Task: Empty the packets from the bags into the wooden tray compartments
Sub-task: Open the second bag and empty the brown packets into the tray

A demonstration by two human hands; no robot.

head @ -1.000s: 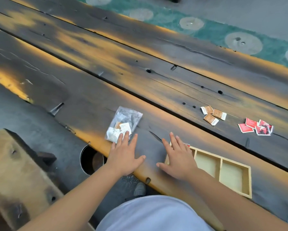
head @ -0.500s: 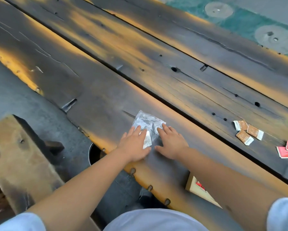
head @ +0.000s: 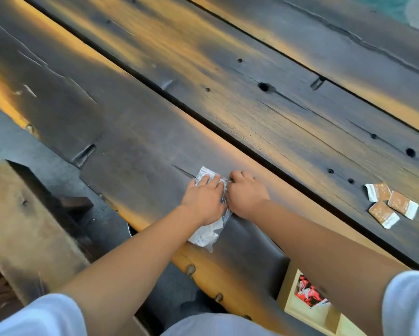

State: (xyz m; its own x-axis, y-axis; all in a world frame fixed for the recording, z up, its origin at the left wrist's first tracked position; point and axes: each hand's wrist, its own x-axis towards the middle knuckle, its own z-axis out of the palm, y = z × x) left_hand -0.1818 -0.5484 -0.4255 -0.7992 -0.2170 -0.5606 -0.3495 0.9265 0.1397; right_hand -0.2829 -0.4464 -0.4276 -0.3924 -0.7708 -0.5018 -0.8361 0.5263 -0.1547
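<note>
Charred dark planks streaked with orange make up the table (head: 227, 98), running diagonally across the frame. At centre, the left hand (head: 204, 202) lies flat over a clear plastic bag (head: 207, 235), fingers fairly straight and pressing it to the wood, probably to pin it so the other hand can work its edge. The right hand (head: 246, 196) sits just beside it, fingers curled under at the bag's far edge; it looks to be pinching the plastic there, though the fingertips are hidden. White packets show through the bag's near end, below the left wrist. Lower right, partly behind the right forearm, a pale wooden tray (head: 300, 314) rests at the table's edge with red packets (head: 309, 293) already in one compartment. Toward the right edge, three brown packets (head: 390, 204) lie loose on the planks, well apart from the bag.
</note>
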